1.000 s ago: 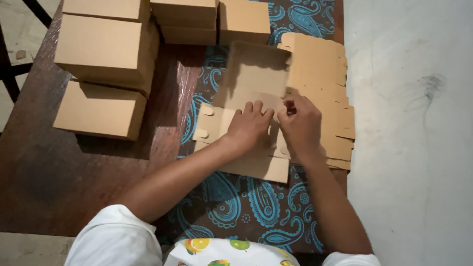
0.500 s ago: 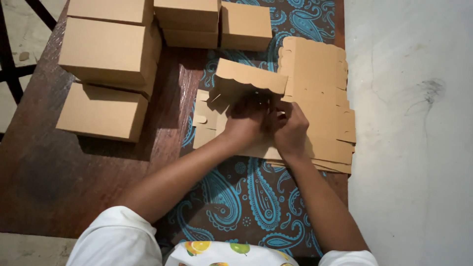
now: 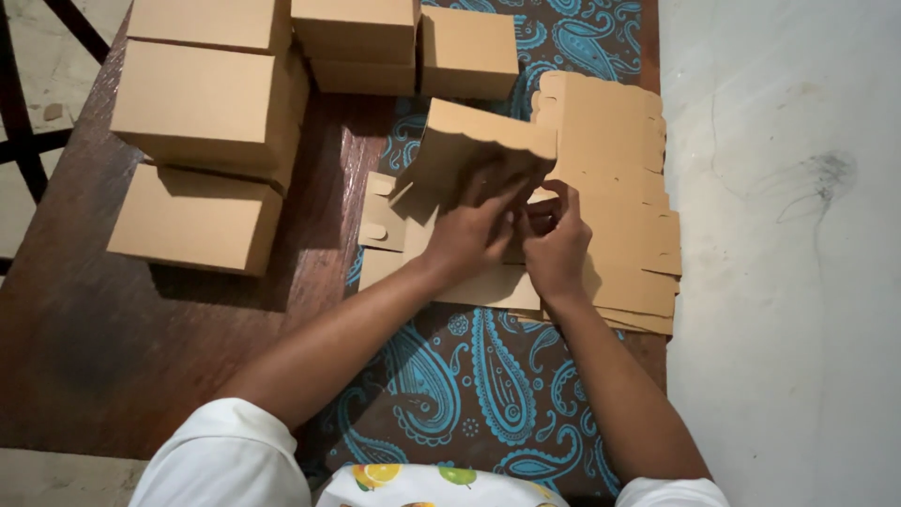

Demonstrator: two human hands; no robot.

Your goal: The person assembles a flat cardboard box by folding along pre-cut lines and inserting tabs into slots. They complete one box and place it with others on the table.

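A brown cardboard box blank (image 3: 469, 150) lies on the blue paisley cloth (image 3: 469, 394), its far panel folded up towards me. My left hand (image 3: 474, 235) grips the raised part from below, fingers tucked under it. My right hand (image 3: 556, 246) presses close beside the left, fingers curled on a flap of the same blank. Small tabbed flaps (image 3: 380, 211) stick out at the blank's left side. A stack of flat blanks (image 3: 615, 188) lies just right of my hands.
Several folded brown boxes stand on the dark wooden table: a stack at the left (image 3: 202, 103), one lower box (image 3: 192, 216), and more at the back (image 3: 357, 38) (image 3: 467, 52). A grey concrete floor (image 3: 788, 263) lies to the right.
The blank lay flat under both hands a second ago. Its far panel has since been lifted and folded up, and both hands have moved up under it.
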